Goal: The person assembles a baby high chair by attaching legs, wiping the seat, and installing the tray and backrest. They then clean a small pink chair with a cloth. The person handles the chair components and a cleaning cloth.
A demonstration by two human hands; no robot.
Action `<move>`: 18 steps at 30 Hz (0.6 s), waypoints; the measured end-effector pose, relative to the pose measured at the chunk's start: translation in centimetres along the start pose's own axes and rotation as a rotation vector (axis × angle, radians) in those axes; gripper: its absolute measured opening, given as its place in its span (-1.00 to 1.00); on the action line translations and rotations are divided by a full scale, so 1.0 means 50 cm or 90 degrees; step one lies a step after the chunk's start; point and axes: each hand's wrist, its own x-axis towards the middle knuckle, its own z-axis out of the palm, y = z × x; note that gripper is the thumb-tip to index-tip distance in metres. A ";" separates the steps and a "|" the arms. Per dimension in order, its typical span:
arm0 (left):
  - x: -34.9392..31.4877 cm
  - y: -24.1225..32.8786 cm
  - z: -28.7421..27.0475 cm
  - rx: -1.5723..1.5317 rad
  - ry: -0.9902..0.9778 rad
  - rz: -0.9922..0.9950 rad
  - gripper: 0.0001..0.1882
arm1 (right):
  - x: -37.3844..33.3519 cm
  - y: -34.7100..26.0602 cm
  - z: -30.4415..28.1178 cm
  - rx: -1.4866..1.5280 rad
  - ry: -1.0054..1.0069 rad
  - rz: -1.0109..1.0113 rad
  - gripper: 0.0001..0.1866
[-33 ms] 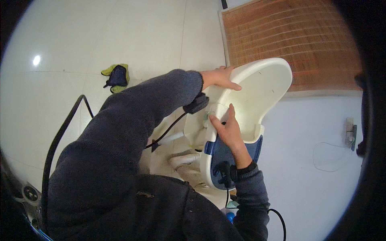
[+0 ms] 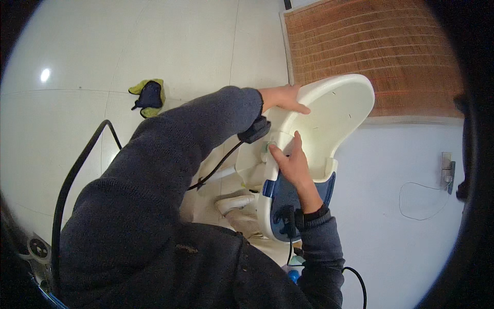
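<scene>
A cream plastic tub (image 2: 329, 123) with a high curved back is tilted up in front of me, a dark blue panel (image 2: 288, 201) at its near end. Around its upper left rim my left hand (image 2: 283, 98) is closed, thumb inside and the other fingers mostly hidden outside. My right hand (image 2: 296, 165) straddles the rim lower down, its thumb by a small greenish fitting (image 2: 268, 146) and its fingers against the inner wall. Several short dark specks lie on the tub's inside surface.
A yellow and dark glove-like item (image 2: 149, 98) lies on the pale tiled floor (image 2: 170, 41) to the left. A brown woven blind (image 2: 381, 56) hangs at the far right. A light switch or socket (image 2: 446, 170) with a thin wire is on the white wall. Black cables run near both arms.
</scene>
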 end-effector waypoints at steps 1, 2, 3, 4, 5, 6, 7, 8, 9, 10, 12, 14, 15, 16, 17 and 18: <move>-0.020 -0.005 -0.002 -0.045 0.020 0.018 0.09 | 0.000 -0.012 0.010 -0.011 0.027 0.015 0.01; -0.031 -0.005 -0.003 -0.057 0.009 0.010 0.07 | 0.002 -0.016 0.018 -0.037 0.025 0.029 0.00; -0.042 0.002 -0.008 -0.073 0.013 0.007 0.04 | 0.002 -0.025 0.026 -0.055 0.041 0.040 -0.01; -0.059 0.007 0.000 -0.083 -0.012 0.000 0.03 | -0.005 -0.029 0.032 -0.078 0.007 0.074 -0.01; -0.065 0.011 -0.003 -0.090 -0.010 0.004 0.02 | -0.002 -0.032 0.034 -0.095 0.000 0.092 -0.01; -0.073 0.011 -0.002 -0.098 -0.007 0.007 0.01 | -0.004 -0.033 0.037 -0.104 0.017 0.090 -0.01; -0.074 0.011 0.001 -0.102 0.001 0.009 0.01 | 0.000 -0.030 0.036 -0.118 -0.001 0.102 -0.01; -0.074 0.008 0.005 -0.109 0.009 0.011 0.02 | 0.001 -0.028 0.038 -0.124 0.007 0.094 -0.01; -0.073 0.003 0.010 -0.107 0.009 -0.003 0.02 | 0.002 -0.025 0.039 -0.120 0.000 0.083 -0.01; -0.070 -0.001 0.014 -0.116 0.016 0.010 0.01 | 0.003 -0.023 0.039 -0.116 0.023 0.081 0.00; -0.067 -0.010 0.021 -0.120 0.020 0.006 0.01 | 0.002 -0.022 0.043 -0.088 0.037 0.071 0.01; -0.068 -0.011 0.026 -0.140 0.034 0.007 -0.01 | 0.002 -0.024 0.045 -0.088 0.047 0.047 0.01; -0.070 -0.010 0.028 -0.151 0.040 0.008 -0.01 | 0.002 -0.026 0.046 -0.083 0.052 0.039 0.02; -0.072 -0.008 0.030 -0.148 0.062 0.008 -0.02 | 0.003 -0.027 0.045 -0.093 0.047 0.034 0.02; -0.074 -0.006 0.032 -0.145 0.085 0.010 -0.03 | 0.006 -0.027 0.044 -0.102 0.044 0.029 0.02; -0.076 -0.004 0.035 -0.144 0.090 0.013 -0.04 | 0.006 -0.026 0.044 -0.112 0.040 0.028 0.02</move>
